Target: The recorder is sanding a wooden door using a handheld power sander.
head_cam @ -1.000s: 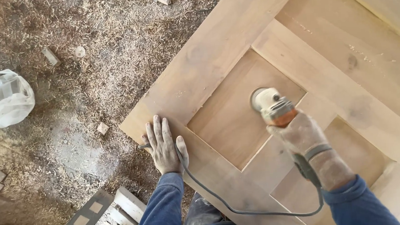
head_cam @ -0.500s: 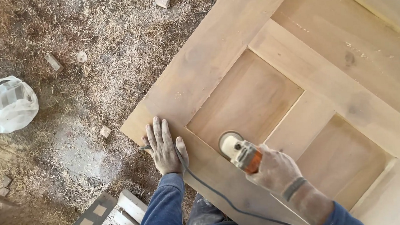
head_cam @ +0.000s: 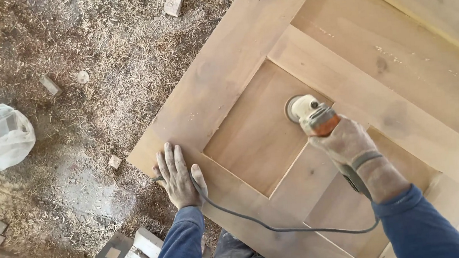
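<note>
Right hand (head_cam: pixel 345 141) gripping sander (head_cam: pixel 307 112), left hand (head_cam: pixel 177 174) flat on door (head_cam: pixel 226 85)

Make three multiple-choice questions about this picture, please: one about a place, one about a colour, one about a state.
1. Where does the left hand rest?
A. on the door's corner
B. on the white bag
C. on the sander

2. What colour are the sleeves?
A. red
B. blue
C. white

3. How does the door lie?
A. upright
B. flat
C. leaning on a wall

Answers:
1 A, the palm lies flat on the frame near the corner.
2 B, both arms wear blue.
3 B, the right hand holds the sander down on a panel, above the sawdust floor.
</note>
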